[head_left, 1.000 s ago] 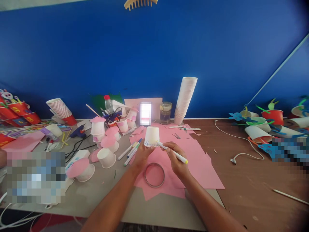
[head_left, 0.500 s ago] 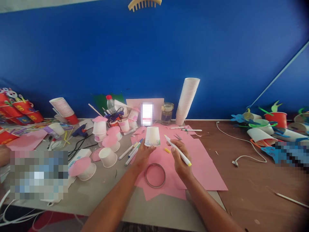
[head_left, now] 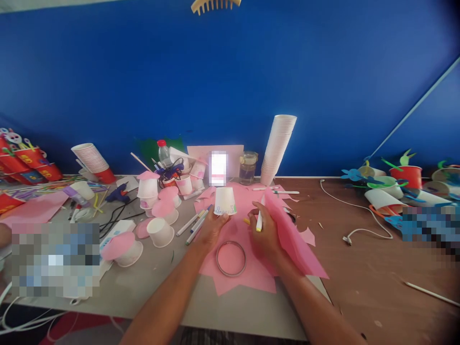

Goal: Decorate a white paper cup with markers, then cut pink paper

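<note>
Blue wall behind, comb-like wooden piece at its top; grey worktop below, brown to the right. Going left to right: red cups heaped by the wall, with figures among them. Leaning stack of white cups beside them. Blue glue gun lying near its black cord. Several upturned cups, pink discs on top. Loose markers just beside the person's left hand. That hand grips an upside-down paper cup low, near its rim; blue and green marks run along the rim. Cup is held up over pink paper, midway along the worktop. Metal ring flat on the paper, nearer me. Right hand clasps a white marker, yellow end downward, apart from the cup. Pink sheet tilts up against that hand and forearm. Beyond, tall cup stack, leaning. Far right: white cable, then a red cup among craft pieces.
</note>
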{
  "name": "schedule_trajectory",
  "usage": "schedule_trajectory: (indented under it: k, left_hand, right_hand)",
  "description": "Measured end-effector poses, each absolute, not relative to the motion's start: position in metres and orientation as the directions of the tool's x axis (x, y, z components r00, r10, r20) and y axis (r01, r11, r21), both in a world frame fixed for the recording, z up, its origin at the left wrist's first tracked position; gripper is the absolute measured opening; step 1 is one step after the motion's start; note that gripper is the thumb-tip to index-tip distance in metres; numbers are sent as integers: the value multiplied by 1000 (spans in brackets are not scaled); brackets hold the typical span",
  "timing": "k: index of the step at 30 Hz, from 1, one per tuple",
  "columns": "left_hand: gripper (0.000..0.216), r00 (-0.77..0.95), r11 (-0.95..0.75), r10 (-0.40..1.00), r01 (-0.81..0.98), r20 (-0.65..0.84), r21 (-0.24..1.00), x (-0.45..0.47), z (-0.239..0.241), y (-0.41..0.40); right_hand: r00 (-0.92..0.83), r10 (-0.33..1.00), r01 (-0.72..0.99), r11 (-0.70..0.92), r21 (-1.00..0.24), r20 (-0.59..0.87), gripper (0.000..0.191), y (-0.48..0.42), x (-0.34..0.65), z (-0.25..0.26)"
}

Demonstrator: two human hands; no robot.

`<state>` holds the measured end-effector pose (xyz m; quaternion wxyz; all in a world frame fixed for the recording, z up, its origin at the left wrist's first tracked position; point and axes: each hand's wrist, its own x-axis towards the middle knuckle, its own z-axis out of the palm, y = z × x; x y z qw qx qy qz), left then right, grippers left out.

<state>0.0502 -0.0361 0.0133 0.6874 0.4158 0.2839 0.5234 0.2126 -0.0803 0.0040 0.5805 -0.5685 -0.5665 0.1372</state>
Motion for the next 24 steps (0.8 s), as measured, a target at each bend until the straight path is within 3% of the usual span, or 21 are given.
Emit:
schedule_trajectory:
  k: [5,15,18,24]
  left_hand:
    - [44,281,142,960,-476,-3,868,50,5,-31]
    - [43,288,186,957,-489,-43,853,51,1,-29]
    - [42,300,183,953,-488,-33,853,51,2,-29]
    - [50,296,209,953,-497,-61,842,50,-1,-27]
  right_hand:
    - [207,838,588,306,-749,505,35,-83,213,5]
    - [-121,839,679,460,-572,530,46,-76,233,6]
    - [-82,824,689,454,-565,561,43,-71,239,-1]
    - [113,804,598,414,-687,583,39,-66,247,-11]
